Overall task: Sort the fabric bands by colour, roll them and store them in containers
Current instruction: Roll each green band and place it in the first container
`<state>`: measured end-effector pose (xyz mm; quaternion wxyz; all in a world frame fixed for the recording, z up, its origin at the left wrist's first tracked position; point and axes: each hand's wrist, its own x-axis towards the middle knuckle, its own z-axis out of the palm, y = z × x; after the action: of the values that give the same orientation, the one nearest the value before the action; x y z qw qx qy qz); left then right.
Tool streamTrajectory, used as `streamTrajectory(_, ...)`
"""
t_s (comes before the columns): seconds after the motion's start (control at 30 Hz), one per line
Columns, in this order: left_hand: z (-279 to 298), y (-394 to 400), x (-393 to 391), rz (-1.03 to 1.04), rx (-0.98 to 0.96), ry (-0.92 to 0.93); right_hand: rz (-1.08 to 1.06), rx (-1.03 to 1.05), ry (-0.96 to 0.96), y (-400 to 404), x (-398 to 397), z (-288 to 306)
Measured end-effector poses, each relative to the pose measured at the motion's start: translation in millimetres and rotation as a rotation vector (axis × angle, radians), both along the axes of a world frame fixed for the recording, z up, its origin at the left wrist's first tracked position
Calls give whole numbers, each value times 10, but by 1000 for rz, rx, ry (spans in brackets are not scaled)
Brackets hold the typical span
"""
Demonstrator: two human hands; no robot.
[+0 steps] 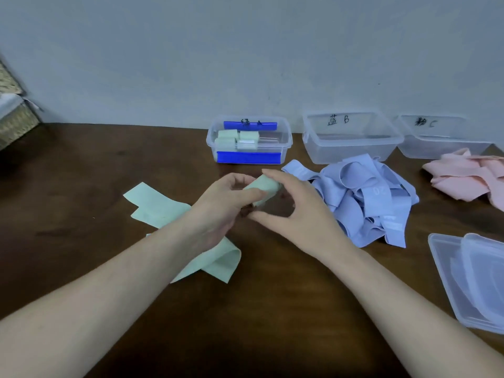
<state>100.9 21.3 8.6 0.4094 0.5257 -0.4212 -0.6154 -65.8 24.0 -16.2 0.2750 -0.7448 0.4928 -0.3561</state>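
Hands meet above the bench (81, 186): left hand (218, 203) grips a half-rolled green band (263, 190), right hand (294, 208) pinches its end between forefinger and thumb. Loose green bands (152, 205) lie under the left wrist; container A (286, 144) behind holds green rolls.

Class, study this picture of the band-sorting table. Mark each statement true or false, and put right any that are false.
1. The left hand grips a rolled green band. True.
2. Container B holds blue rolls. False: it is empty, and the blue bands lie in a loose pile in front of it.
3. Green rolls lie inside container A. True.
4. The lids are closed onto the containers. False: they lie stacked on the table, near the right edge.
5. The pink bands are already rolled. False: they lie in a loose heap.
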Motion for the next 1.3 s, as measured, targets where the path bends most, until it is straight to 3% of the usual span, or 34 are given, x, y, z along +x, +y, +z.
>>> streamTrajectory(0.27,45,-427,464,-180,-121,-53,-70,210,-219,-408,147,216)
streamTrajectory(0.5,178,-843,607,-174,-281,-198,-2,334,-81,-884,102,553)
streamTrajectory(0.77,277,-1454,649,-150,-380,-272,-23,322,-33,-1612,142,775)
streamTrajectory(0.93,279,-1948,738,-122,-483,-685,-39,327,192,-2038,81,734)
streamTrajectory(1.1,175,-2306,675,-443,-598,-1068,-34,478,309,-2310,80,589)
streamTrajectory(1.3,3,-2640,604,-765,-701,-1369,15,563,441,-2510,225,523)
